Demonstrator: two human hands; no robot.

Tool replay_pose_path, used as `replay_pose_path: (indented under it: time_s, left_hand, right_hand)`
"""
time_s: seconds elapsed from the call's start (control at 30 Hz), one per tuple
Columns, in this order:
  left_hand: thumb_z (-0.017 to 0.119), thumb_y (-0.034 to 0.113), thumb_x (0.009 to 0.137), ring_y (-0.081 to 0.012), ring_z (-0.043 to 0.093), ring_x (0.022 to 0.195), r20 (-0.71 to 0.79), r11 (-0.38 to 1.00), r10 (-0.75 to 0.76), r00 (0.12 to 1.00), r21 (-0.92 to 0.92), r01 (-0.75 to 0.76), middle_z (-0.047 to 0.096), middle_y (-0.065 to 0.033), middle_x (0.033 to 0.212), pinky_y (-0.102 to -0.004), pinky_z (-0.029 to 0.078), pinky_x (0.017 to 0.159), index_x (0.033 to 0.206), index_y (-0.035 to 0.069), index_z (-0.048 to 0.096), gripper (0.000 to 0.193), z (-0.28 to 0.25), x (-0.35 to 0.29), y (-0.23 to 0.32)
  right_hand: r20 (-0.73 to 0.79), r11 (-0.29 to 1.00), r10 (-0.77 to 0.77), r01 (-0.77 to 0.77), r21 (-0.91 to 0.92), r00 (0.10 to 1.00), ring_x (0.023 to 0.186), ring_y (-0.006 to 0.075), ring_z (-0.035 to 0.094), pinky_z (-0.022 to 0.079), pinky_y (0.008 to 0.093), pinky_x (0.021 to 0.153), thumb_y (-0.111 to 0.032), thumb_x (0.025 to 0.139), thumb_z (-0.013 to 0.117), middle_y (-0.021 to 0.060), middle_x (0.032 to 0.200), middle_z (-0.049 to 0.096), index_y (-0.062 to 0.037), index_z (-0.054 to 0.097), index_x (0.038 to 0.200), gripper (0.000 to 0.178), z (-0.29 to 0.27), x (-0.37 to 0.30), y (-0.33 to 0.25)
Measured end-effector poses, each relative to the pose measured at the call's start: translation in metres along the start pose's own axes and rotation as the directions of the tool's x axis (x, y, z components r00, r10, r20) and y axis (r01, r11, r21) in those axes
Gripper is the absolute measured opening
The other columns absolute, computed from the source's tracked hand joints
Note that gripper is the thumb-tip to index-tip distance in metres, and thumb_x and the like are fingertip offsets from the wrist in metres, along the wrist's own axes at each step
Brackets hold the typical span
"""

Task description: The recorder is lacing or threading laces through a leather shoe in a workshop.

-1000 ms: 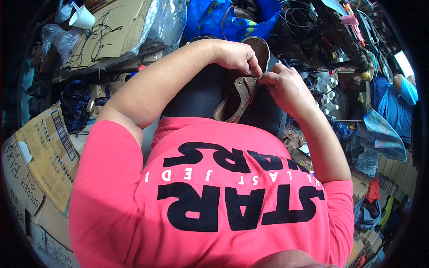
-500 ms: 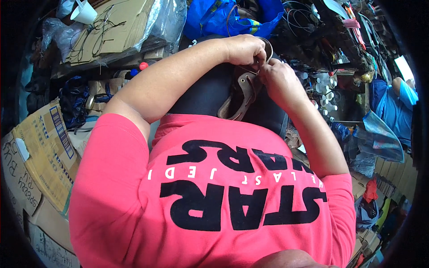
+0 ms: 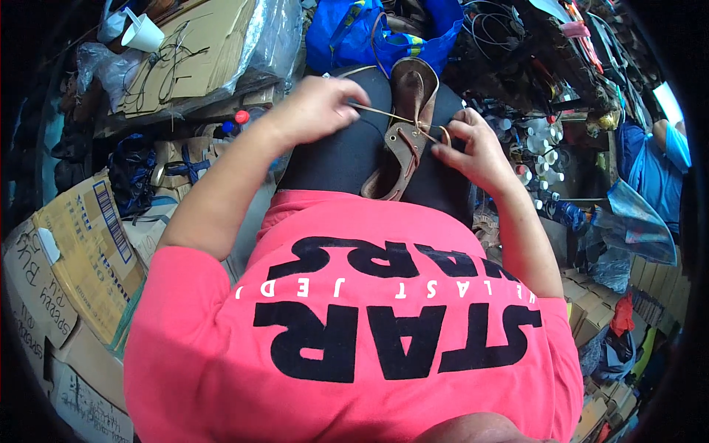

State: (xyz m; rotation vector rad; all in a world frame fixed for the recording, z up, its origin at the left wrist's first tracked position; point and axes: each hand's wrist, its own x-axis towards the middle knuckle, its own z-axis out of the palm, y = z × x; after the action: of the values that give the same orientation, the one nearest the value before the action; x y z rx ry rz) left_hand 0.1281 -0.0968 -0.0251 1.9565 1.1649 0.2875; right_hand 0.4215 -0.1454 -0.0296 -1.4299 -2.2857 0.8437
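A brown leather shoe upper (image 3: 402,150) with metal eyelets lies across my dark-trousered thighs, its rounded part pointing away from me. My left hand (image 3: 319,111) is out to the left, fingers closed on one end of a thin tan lace (image 3: 384,112). That lace runs taut to the middle of the upper, where it crosses or knots. On the other side my right hand (image 3: 474,150) pinches the lace's other part between thumb and fingers. A small light loop stands beside those fingertips.
Beyond my knees sits a blue bag (image 3: 347,40) with brown pieces inside. Flattened cardboard (image 3: 196,55) with a white cup (image 3: 142,34) is at the far left. Several bottles (image 3: 543,148) stand to the right. A person in blue (image 3: 650,181) is at the right edge.
My hands were close together over the shoe upper and have moved apart. The left went left and slightly nearer, drawing the lace taut; the upper now shows more fully.
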Motion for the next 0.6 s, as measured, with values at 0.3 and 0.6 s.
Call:
replay_pose_path:
  time_s: [0.3, 0.6]
  left_hand:
    - [0.042, 0.039, 0.099, -0.0228, 0.058, 0.09, -0.132, -0.257, -0.293, 0.947, -0.943, -0.21, 0.063, -0.0084, 0.089, -0.0412, 0.044, 0.091, 0.091, 0.005, 0.062, 0.04, 0.002, 0.025, -0.014]
    - [0.035, 0.033, 0.102, -0.0108, 0.021, 0.042, 0.033, -0.058, -0.321, 0.946, -0.998, 0.015, 0.021, 0.0037, 0.049, -0.0288, 0.033, 0.057, 0.061, 0.015, 0.035, 0.046, -0.007, 0.02, -0.063]
  right_hand:
    - [-0.008, -0.278, 0.645, 0.244, 0.929, 0.764, 0.091, 0.0252, 0.061, 0.046, 0.0427, 0.091, -0.038, 0.099, 0.042, 0.0108, 0.096, 0.063, -0.0029, 0.06, 0.095, 0.04, 0.018, 0.026, 0.048]
    - [0.136, -0.278, 0.547, 0.026, 0.96, 0.826, 0.043, 0.0102, 0.022, 0.032, 0.0297, 0.055, -0.034, 0.1, 0.043, -0.0041, 0.05, 0.025, -0.0146, 0.034, 0.06, 0.045, 0.007, -0.01, 0.043]
